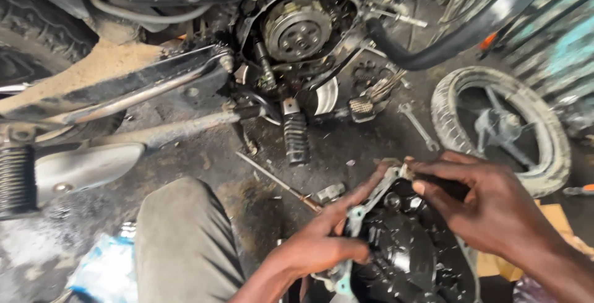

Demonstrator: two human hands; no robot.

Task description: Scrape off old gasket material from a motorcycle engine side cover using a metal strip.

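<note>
A dark, oily engine side cover [405, 253] with a pale gasket rim lies in front of me, inner side up. My left hand [322, 241] grips its left rim, thumb laid across the inside. My right hand [482, 207] pinches the cover's top edge with fingertips. Above, the motorcycle's open engine shows the round clutch assembly [296, 27], uncovered. Both hands are well below the engine.
A footpeg [296, 137] hangs under the engine. A spanner [419, 126] and a long thin rod [275, 181] lie on the oily ground. A loose wheel with tyre [501, 126] rests at right. My knee [182, 241] is at lower left, beside a blue-white packet [105, 272].
</note>
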